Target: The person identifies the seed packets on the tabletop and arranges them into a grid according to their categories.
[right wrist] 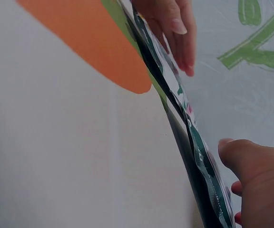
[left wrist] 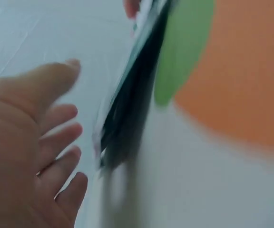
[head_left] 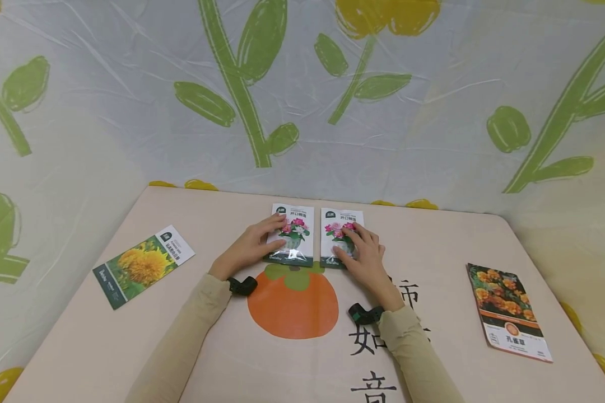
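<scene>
The left hand's (head_left: 252, 244) grip is wide: thumb and fingers stand apart, the fingers slanting far and right over the left edge of the left pink-flower packet (head_left: 298, 238), thumb on the near side. The right hand (head_left: 368, 260) mirrors it, its grip likewise wide and loosely arched, the fingers above the right half of the right pink-flower packet (head_left: 334, 232) and the thumb above its near part. Whether fingertips touch the packets I cannot tell.

Both packets lie side by side at the far middle of the bench (head_left: 106, 347), a narrow gap between them. Each wrist carries a black device (head_left: 243, 286) on its inner side, and the forearms in beige sleeves (head_left: 194, 313) angle inward from the near edge. Nearer, between the arms, is a printed orange persimmon (head_left: 292, 308). Farther out, a yellow-flower packet (head_left: 143, 266) lies slanted on the left, and an orange-flower packet (head_left: 506, 310) lies at the right. A leaf-printed sheet (head_left: 131, 123) rises beyond.
</scene>
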`<state>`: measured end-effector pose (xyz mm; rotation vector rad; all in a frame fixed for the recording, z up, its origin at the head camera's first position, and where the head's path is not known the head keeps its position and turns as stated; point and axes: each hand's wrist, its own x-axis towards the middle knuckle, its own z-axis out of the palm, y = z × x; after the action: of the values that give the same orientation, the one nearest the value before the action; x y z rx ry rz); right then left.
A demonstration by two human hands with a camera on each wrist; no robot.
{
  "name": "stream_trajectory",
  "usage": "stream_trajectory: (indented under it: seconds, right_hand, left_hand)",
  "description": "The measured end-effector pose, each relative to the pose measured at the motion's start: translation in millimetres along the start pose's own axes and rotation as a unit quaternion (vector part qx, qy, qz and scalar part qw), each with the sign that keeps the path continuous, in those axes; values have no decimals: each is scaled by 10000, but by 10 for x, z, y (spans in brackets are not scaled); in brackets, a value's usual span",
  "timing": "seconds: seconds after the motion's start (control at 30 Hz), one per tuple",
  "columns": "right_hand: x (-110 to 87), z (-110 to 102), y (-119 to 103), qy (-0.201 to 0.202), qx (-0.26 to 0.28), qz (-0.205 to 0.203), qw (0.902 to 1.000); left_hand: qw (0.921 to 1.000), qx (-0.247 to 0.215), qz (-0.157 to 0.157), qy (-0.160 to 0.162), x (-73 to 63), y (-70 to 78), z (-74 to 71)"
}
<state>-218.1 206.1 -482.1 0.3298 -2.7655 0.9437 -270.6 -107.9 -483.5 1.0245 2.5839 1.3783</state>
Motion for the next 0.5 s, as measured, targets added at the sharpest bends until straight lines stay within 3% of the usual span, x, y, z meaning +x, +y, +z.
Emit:
stream_trajectory:
  seconds: [0.3, 0.5]
  right_hand:
    - [26, 18, -3, 412, 252, -180, 9987]
    - [65, -96, 21, 492, 587, 131, 9970]
  left_hand:
    - [9992, 350, -132, -125, -83, 202, -372]
    - [9950, 772, -382, -512, -229, 230, -662]
